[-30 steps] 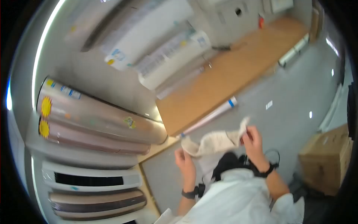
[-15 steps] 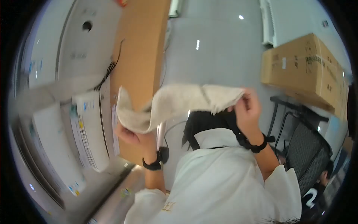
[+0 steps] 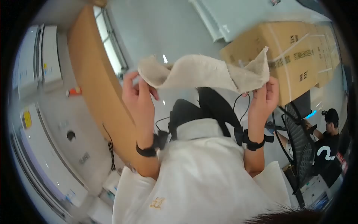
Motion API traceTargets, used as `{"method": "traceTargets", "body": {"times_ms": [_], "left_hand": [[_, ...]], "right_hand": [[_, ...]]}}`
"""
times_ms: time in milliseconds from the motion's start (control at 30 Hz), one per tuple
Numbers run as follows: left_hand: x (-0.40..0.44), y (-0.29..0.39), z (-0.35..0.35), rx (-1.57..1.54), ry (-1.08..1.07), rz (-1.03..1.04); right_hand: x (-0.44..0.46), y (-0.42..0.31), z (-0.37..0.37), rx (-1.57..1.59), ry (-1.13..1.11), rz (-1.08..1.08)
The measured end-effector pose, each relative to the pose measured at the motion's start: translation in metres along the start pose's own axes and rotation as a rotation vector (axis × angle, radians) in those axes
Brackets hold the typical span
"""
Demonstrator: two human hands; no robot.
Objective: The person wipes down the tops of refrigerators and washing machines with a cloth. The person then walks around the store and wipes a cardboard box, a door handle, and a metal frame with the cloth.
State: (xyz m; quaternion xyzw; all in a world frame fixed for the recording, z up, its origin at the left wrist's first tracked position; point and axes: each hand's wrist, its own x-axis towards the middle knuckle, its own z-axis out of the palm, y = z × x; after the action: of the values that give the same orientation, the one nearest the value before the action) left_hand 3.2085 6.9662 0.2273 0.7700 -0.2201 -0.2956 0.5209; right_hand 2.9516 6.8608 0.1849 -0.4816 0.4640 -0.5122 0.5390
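A beige cloth (image 3: pixel 203 72) with frayed edges and a dark line across it stretches between my two hands, in the air in front of my body. Its middle arches up and both ends curl. My left hand (image 3: pixel 140 95) pinches the cloth's left end from below. At the opposite end, the fingers of my right hand (image 3: pixel 265 96) are closed on the lower corner, while another corner sticks up above them. Each wrist carries a black strap.
A long wooden-topped surface (image 3: pixel 100 82) runs along the left, with white air-conditioner-like units (image 3: pixel 52 153) beyond it. Large cardboard boxes (image 3: pixel 287 56) stand at the right, near a black mesh chair (image 3: pixel 298 142). A person in a black shirt (image 3: pixel 328 153) sits behind the chair.
My view has turned toward the right. The cloth has moved from over the wooden surface's edge to over the floor, its right corner now raised. Both hands keep hold of it.
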Motion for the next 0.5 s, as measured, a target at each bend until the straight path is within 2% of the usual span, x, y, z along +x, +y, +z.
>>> {"method": "traceTargets", "body": {"times_ms": [67,100,133,167,233,267,300,367,433,500], "left_hand": [[0.048,0.02,0.043,-0.336,-0.13,0.022],[0.059,0.029,0.056,-0.492,-0.182,-0.009],[0.077,0.047,0.068,-0.479,-0.253,-0.004],[0.094,0.065,0.085,-0.499,-0.198,-0.01],[0.148,0.102,0.124,-0.569,-0.121,0.05],[0.176,0.121,0.137,-0.496,-0.167,0.151],[0.207,0.144,0.168,-0.41,-0.196,0.342],[0.26,0.182,0.22,-0.314,-0.313,0.633],[0.304,0.21,0.282,-0.19,-0.51,0.787],[0.338,0.227,0.328,0.089,-0.743,0.802]], "right_hand": [[0.05,-0.026,0.016,0.072,0.152,0.038],[0.073,-0.039,0.018,0.119,0.16,0.003],[0.092,-0.051,0.02,0.162,0.16,-0.017],[0.12,-0.057,0.019,0.216,0.152,-0.06],[0.176,-0.067,0.032,0.262,0.314,-0.222],[0.206,-0.085,0.046,0.272,0.435,-0.291],[0.235,-0.095,0.047,0.264,0.573,-0.32],[0.288,-0.091,0.042,-0.09,0.574,-0.554],[0.337,-0.098,0.049,-0.496,0.553,-0.548],[0.368,-0.105,0.071,-0.945,0.516,-0.19]]}}
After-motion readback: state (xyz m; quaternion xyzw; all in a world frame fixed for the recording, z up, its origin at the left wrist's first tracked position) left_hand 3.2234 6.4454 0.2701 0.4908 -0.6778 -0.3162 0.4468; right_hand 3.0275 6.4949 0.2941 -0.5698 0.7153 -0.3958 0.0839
